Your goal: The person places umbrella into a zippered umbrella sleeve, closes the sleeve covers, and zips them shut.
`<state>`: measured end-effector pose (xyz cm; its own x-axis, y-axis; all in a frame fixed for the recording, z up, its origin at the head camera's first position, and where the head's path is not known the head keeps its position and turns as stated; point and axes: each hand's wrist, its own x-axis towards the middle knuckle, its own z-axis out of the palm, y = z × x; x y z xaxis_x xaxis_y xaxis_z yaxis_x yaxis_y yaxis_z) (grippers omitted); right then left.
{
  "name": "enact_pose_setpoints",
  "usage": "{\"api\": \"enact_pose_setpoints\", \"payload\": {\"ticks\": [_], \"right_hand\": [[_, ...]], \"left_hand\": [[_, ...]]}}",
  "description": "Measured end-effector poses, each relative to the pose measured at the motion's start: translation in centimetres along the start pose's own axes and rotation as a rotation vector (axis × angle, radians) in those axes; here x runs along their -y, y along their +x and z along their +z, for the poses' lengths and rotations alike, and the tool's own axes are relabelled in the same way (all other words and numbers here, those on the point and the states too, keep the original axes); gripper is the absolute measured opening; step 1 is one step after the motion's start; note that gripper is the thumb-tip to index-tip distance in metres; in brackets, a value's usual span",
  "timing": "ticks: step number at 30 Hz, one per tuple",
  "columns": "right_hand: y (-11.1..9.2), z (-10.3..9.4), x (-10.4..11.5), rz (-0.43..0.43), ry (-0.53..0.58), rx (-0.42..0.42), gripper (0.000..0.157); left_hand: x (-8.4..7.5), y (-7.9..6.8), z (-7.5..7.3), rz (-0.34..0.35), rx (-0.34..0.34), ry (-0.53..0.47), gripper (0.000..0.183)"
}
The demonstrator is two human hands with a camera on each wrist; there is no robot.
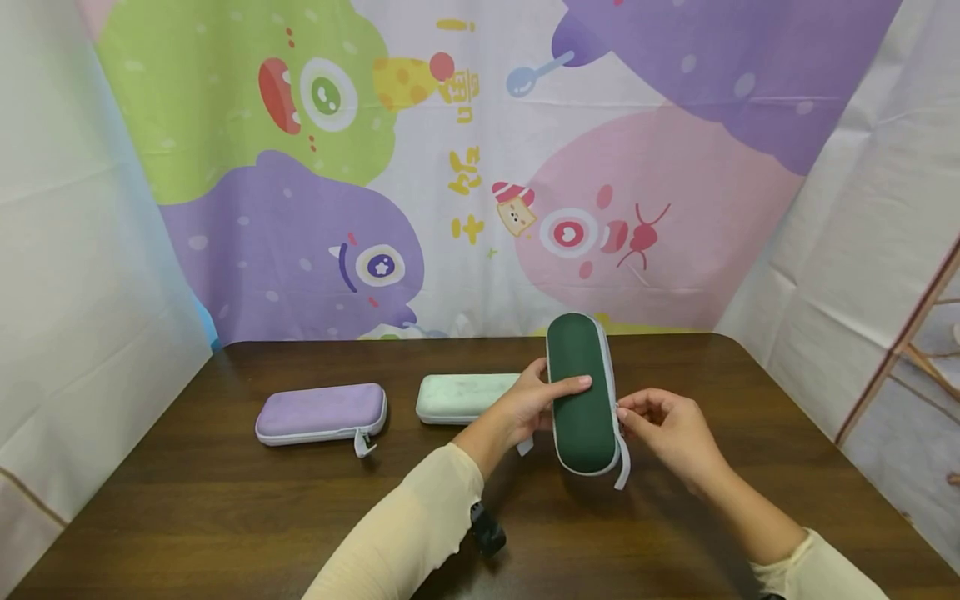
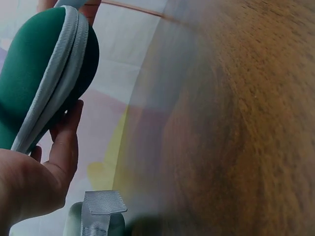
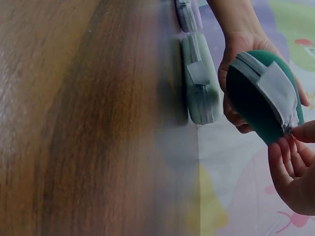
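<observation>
A dark green zippered case [image 1: 585,437] with a pale grey zipper stands tilted above the table. My left hand [image 1: 525,402] grips it from the left, thumb across its front and fingers behind. At its right edge, my right hand [image 1: 671,429] pinches the zipper pull between thumb and fingers. A grey fabric strap [image 3: 278,88] hangs from the zipper end in the right wrist view. Where the two halves meet, the zipper seam [image 2: 51,83] runs along the case in the left wrist view. The exact slider lies hidden under the right fingertips.
On the brown wooden table [image 1: 225,508] lie a purple zippered case [image 1: 322,412] at left and a mint green one [image 1: 461,398] partly behind my left hand. A printed cartoon curtain [image 1: 465,275] hangs along the back edge. White cloth [image 1: 847,275] hangs at the sides.
</observation>
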<state>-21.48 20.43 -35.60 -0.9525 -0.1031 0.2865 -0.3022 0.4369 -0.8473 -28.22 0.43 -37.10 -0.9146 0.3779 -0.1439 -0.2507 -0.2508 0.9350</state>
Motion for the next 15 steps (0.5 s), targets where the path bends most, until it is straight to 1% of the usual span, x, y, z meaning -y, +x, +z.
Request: {"api": "enact_pose_setpoints", "payload": {"ticks": [3, 6, 8, 10, 12, 15], "right_hand": [[-0.07, 0.13, 0.02, -0.037, -0.079, -0.002, 0.010], [-0.12, 0.22, 0.00, -0.070, -0.131, -0.004, 0.010], [-0.15, 0.32, -0.02, -0.091, -0.165, -0.014, 0.010], [-0.20, 0.47, -0.03, -0.124, -0.225, -0.039, 0.010], [-0.27, 0.63, -0.07, -0.181, -0.305, -0.070, 0.011], [-0.40, 0.83, -0.16, -0.302, -0.422, -0.118, 0.010]], "left_hand": [[0.14, 0.07, 0.00, 0.003, -0.009, -0.004, 0.063], [0.20, 0.12, 0.02, 0.004, -0.018, -0.007, 0.062], [0.20, 0.11, 0.06, 0.009, -0.023, -0.003, 0.061], [0.19, 0.10, 0.10, 0.013, -0.028, 0.002, 0.061], [0.20, 0.09, 0.12, 0.012, -0.028, 0.007, 0.062], [0.22, 0.06, 0.08, 0.006, -0.023, 0.015, 0.063]]}}
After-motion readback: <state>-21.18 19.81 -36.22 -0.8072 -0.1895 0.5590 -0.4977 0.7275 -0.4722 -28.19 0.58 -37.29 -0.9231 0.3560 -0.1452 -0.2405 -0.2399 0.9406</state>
